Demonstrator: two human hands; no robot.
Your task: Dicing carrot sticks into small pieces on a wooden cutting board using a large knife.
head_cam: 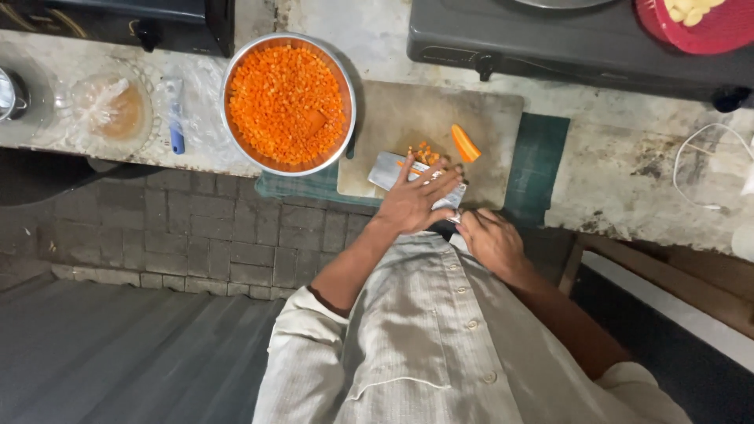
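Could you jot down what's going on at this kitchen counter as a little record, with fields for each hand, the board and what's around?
Left hand: left hand lies flat on the knife blade
Right hand: right hand closed in a grip at the knife's handle end
Board: cutting board with a carrot piece and small carrot dice
Bowl: metal bowl full of diced carrot, left of the board
Further left: glass dish, blue-handled peeler
Behind: dark stove

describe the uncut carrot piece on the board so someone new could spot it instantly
Start at the big round steel bowl heaped with diced carrot, then move right onto the pale rectangular cutting board. Near its centre, just beyond the left hand lying flat on the wide steel knife blade, lies a tapered orange carrot piece. It is the only long, whole piece; everything nearby is small dice.
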